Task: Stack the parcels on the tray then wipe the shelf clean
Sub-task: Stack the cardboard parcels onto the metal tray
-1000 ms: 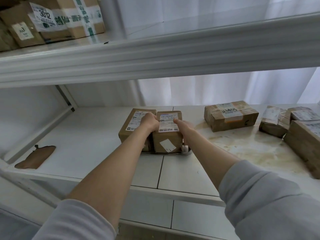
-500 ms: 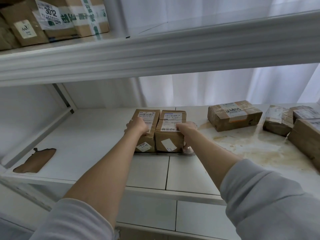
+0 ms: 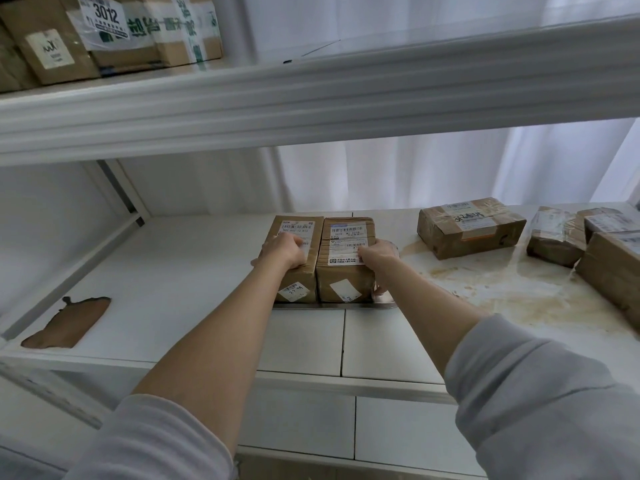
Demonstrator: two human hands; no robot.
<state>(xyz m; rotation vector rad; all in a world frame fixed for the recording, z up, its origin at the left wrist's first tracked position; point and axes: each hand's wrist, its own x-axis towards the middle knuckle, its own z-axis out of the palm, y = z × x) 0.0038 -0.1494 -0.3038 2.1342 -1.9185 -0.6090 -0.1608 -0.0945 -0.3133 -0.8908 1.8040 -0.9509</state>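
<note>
Two brown cardboard parcels stand side by side on a flat metal tray (image 3: 332, 306) in the middle of the white shelf (image 3: 180, 271). My left hand (image 3: 282, 251) lies on top of the left parcel (image 3: 298, 237), fingers curled over its label. My right hand (image 3: 375, 254) grips the right edge of the right parcel (image 3: 346, 271). Another taped parcel (image 3: 469, 226) lies loose further right. A brownish stain (image 3: 512, 289) spreads over the shelf's right half.
A brown cloth (image 3: 65, 323) lies at the shelf's left front corner. More parcels (image 3: 588, 244) crowd the far right edge. The upper shelf (image 3: 311, 95) overhangs close above and carries boxes (image 3: 114, 32) at the left. White curtains hang behind.
Both hands have stayed on the two parcels on the tray; the left hand shifted from the gap between them onto the left parcel's top. The view has moved slightly closer.
</note>
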